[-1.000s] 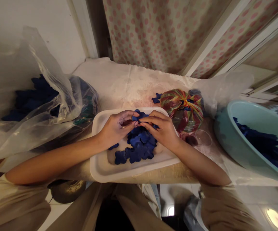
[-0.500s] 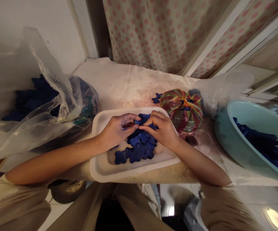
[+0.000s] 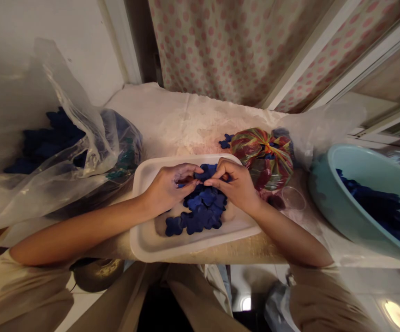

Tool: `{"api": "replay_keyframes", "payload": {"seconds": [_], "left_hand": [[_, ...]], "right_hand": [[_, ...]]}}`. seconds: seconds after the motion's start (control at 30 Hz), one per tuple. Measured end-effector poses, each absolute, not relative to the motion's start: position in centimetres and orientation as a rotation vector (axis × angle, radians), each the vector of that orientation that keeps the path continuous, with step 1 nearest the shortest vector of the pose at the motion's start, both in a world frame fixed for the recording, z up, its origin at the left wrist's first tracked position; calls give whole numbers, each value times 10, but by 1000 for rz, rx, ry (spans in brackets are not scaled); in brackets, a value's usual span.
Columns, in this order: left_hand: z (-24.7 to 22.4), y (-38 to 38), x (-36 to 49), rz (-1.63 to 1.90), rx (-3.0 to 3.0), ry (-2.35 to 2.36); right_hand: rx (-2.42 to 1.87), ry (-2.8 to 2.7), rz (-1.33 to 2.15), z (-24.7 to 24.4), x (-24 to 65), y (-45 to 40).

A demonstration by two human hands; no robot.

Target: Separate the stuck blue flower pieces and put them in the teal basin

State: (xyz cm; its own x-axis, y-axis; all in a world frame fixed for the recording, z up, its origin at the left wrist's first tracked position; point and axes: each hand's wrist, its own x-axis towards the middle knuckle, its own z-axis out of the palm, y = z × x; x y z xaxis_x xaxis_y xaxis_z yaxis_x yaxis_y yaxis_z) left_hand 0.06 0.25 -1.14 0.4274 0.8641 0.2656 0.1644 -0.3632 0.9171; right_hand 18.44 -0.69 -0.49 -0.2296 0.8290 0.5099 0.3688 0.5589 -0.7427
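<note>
Fingers (image 3: 200, 171) of both hands pinching blue flower piece (image 3: 205, 172), white tray (image 3: 144, 240) below

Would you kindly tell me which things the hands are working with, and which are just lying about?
In use: left hand; right hand; blue flower-shaped piece at their fingertips; white tray; blue pieces in it.
Seemingly just lying about: knotted striped bag; teal basin; clear plastic bag.

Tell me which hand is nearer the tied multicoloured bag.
The right. The right hand is close beside the tied multicoloured bag, toward the person's left of it; the left hand is farther away, beyond the right hand.
</note>
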Motion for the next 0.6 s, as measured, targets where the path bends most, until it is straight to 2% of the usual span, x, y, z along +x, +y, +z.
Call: {"api": "replay_keyframes", "payload": {"seconds": [0.17, 0.4, 0.6], "left_hand": [[-13, 4, 0, 976, 1803, 859], [-11, -1, -2, 886, 1744, 718], [-11, -2, -5, 758, 2098, 606]], "right_hand": [[-1060, -1636, 889, -2, 186, -4], [-1095, -1577, 1067, 2, 186, -3], [-1088, -1566, 1138, -2, 185, -2]]}}
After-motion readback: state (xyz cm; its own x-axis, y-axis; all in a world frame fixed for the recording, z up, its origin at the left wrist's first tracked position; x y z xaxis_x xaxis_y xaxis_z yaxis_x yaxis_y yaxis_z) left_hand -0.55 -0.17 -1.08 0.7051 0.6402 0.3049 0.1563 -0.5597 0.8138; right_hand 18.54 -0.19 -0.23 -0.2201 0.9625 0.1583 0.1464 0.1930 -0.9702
